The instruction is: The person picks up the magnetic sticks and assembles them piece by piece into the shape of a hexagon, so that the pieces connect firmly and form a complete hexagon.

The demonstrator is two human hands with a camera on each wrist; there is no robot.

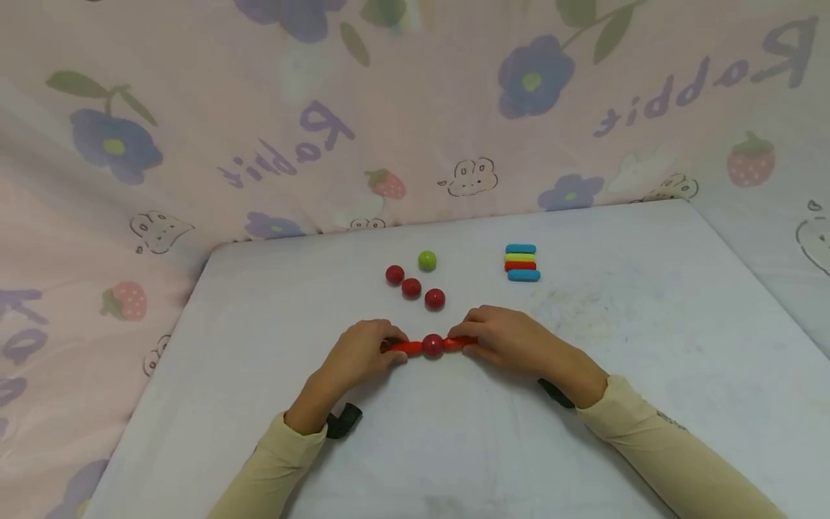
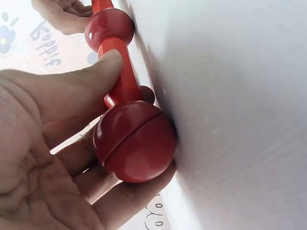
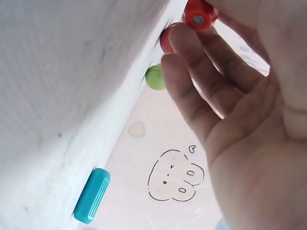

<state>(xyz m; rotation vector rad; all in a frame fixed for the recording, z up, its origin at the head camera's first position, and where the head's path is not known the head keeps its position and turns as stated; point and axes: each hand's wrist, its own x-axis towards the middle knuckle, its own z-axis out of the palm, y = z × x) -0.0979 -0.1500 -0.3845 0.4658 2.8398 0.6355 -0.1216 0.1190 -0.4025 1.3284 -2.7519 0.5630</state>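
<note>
A glossy red ball (image 1: 433, 345) lies on the white table between two short red rods, one on each side, in line. My left hand (image 1: 359, 353) pinches the left rod (image 1: 408, 348) between thumb and fingers. In the left wrist view another seamed red ball (image 2: 135, 141) sits at that rod's near end, against my fingers. My right hand (image 1: 515, 339) pinches the right rod (image 1: 455, 344). The right wrist view shows this rod's free end with a grey round spot (image 3: 197, 19).
Beyond the hands lie three loose red balls, the nearest one (image 1: 435, 299) by the right fingers, and a green ball (image 1: 426, 261). To the right, several short rods lie side by side: blue (image 1: 524, 275), red (image 1: 520, 266), yellow (image 1: 520, 257). A printed curtain (image 1: 415, 108) hangs behind the table.
</note>
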